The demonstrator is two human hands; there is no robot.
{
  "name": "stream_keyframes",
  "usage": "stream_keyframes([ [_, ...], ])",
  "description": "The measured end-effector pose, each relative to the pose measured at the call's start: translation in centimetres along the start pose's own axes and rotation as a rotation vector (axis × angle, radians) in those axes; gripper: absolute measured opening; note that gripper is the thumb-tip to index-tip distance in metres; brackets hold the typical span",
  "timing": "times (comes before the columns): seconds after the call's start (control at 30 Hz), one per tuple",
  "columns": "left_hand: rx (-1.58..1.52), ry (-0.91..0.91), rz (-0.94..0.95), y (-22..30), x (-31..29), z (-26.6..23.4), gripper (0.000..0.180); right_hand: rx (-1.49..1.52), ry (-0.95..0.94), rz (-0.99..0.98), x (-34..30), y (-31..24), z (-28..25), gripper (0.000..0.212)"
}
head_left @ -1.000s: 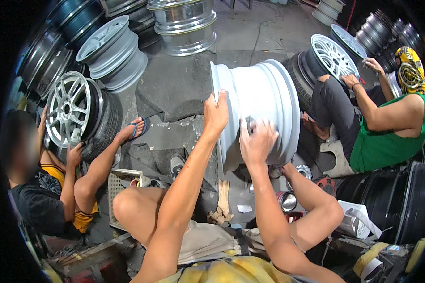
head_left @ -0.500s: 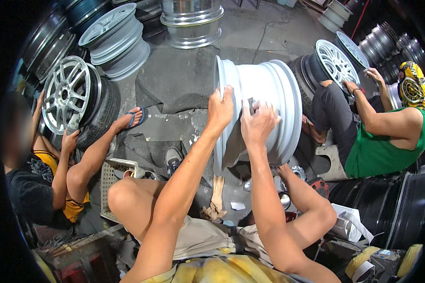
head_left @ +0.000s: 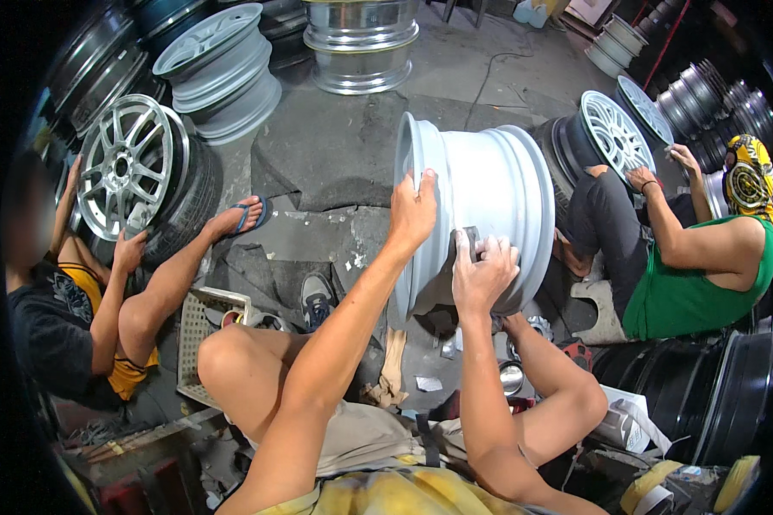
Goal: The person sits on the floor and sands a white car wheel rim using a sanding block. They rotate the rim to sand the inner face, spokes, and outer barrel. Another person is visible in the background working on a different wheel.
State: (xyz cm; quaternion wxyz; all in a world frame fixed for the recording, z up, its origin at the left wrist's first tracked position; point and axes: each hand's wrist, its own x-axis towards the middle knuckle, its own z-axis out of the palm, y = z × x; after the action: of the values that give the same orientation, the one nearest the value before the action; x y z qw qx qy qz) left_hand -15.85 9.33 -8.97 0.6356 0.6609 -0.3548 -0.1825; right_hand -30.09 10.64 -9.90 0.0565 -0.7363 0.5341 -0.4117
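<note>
A pale grey wheel rim [head_left: 494, 184] stands on its edge before me, its barrel facing me. My left hand [head_left: 414, 213] is closed round the rim's left lip, thumb up. Against the lower barrel, my right hand [head_left: 486, 273] presses a small dark piece of sandpaper [head_left: 468, 240], fingers bent over it. Pale dust coats those fingers. The palm hides part of the sandpaper.
A person at left holds a silver spoked wheel [head_left: 122, 167] by a tyre. Another, in a green top [head_left: 704, 270], handles a white spoked wheel [head_left: 614, 133]. A plastic basket [head_left: 199, 343] sits by my left knee; stacked rims [head_left: 361, 51] stand behind.
My right hand has slid down the barrel toward me with the sandpaper. My left hand keeps its hold on the lip. The whole view has shifted slightly.
</note>
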Motion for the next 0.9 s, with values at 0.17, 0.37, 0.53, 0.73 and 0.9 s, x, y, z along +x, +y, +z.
stream_keyframes([
  [0.17, 0.005, -0.051, -0.058, 0.3, -0.7, 0.5, 0.042, -0.071, 0.018, 0.014, 2.3, 0.0, 0.8, 0.037],
  [0.37, -0.033, -0.054, -0.035, -0.5, -0.8, -0.2, 0.042, -0.050, -0.015, 0.017, 1.4, 0.1, 0.4, 0.034],
  [0.53, 0.032, -0.002, 0.052, -0.9, -0.2, -0.1, 0.043, -0.016, -0.025, 0.022, 0.8, 0.2, 0.2, 0.035],
  [0.73, -0.042, -0.070, -0.081, 1.1, -1.1, 0.5, 0.047, -0.013, -0.014, 0.024, 3.3, -0.8, 0.9, 0.033],
  [0.9, 0.028, -0.003, 0.020, -0.4, -0.8, -0.2, 0.047, -0.037, -0.187, 0.115, -1.2, -0.7, -1.4, 0.032],
])
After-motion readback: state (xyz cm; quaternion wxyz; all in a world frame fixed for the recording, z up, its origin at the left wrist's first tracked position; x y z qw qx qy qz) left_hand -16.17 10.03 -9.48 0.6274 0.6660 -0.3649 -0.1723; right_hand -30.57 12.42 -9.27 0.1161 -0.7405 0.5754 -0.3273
